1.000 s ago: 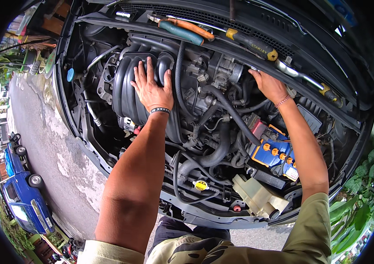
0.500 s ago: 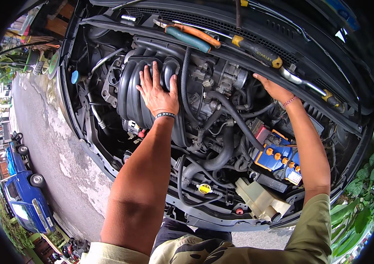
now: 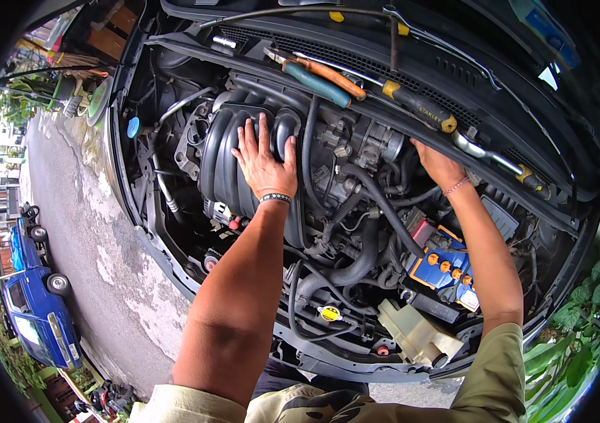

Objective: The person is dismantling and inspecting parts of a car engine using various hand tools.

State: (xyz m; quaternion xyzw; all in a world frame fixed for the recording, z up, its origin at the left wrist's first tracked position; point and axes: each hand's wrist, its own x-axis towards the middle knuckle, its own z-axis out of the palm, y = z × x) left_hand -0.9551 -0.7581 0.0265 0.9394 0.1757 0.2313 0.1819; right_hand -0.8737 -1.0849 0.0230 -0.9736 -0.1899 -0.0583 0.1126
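Note:
My left hand (image 3: 268, 169) lies flat, fingers spread, on the ribbed black intake manifold (image 3: 224, 151) of a car engine. My right hand (image 3: 439, 166) reaches in at the back of the engine bay, beside the metal throttle body (image 3: 383, 149). Its thumb side shows, but the other fingers are hidden under the black cowl edge, so what they touch or hold is out of sight. Between the two hands run a thin black hose (image 3: 310, 151) and a thicker black hose (image 3: 384, 208).
On the cowl lie pliers with teal and orange handles (image 3: 317, 82), a black-yellow screwdriver (image 3: 420, 106), a ratchet (image 3: 480, 148), a socket (image 3: 224, 42) and a long wrench (image 3: 448, 46). A blue battery (image 3: 435, 271) and a cream plastic reservoir (image 3: 413, 331) sit near my right forearm.
The whole view has shifted slightly, so the engine bay appears a little lower and further right. My left hand stays on the manifold; my right hand remains under the cowl edge.

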